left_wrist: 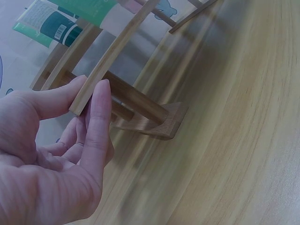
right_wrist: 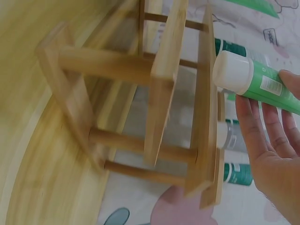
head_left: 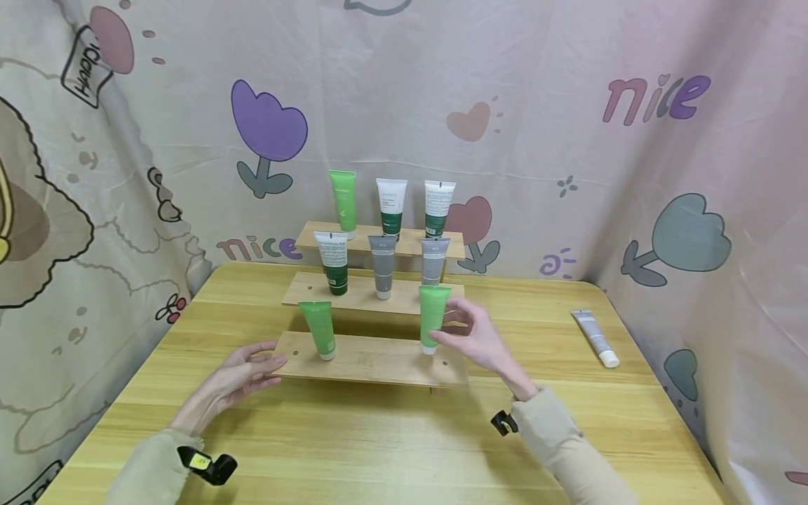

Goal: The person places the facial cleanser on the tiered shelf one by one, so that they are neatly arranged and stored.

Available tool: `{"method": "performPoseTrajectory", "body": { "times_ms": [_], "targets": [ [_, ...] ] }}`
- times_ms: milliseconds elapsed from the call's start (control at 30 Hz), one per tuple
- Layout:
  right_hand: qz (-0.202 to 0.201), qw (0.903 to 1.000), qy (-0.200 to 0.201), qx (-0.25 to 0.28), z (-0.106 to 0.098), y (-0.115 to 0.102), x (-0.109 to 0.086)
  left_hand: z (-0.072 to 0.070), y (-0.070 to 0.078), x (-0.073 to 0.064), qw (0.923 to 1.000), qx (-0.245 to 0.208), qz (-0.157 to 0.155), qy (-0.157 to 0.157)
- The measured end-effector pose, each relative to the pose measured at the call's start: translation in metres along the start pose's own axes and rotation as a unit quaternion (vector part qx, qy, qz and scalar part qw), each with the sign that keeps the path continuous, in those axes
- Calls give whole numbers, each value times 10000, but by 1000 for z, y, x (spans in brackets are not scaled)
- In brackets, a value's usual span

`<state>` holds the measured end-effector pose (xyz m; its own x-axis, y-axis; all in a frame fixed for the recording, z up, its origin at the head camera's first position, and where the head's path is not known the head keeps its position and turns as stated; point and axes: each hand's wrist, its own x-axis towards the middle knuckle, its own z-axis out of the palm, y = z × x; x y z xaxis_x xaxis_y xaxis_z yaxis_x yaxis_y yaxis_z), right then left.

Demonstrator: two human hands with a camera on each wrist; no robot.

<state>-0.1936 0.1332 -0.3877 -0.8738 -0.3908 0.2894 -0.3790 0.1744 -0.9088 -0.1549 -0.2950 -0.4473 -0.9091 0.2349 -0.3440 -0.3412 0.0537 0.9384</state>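
Observation:
My right hand holds a light green squeeze tube, upright with its white cap down, over the right part of the lowest shelf. In the right wrist view the white cap shows beside the shelf board. My left hand pinches the left end of the lowest board of the three-tier wooden rack; thumb and finger lie on either face of the board in the left wrist view. Another green tube stands cap down on the left of that same board.
On the middle tier stand a white and dark green tube and two grey tubes. The top tier bears a green tube and two white and green tubes. One grey tube lies on the table at right. A printed curtain hangs behind.

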Motion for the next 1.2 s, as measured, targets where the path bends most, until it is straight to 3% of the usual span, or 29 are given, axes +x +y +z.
{"method": "performPoseTrajectory", "body": {
  "times_ms": [333, 767, 1200],
  "targets": [
    [9, 9993, -235, -284, 22, 0, 9, 0, 1, 0, 10000, -38, 13, -80],
    [249, 9984, -513, 16, 49, -2, 18, 0, 1, 0, 9999, -112, -30, -39],
    [27, 9978, -666, -60, 66, 4, 25, 0, 1, 1, 9999, -156, -31, -39]
  ]
}}
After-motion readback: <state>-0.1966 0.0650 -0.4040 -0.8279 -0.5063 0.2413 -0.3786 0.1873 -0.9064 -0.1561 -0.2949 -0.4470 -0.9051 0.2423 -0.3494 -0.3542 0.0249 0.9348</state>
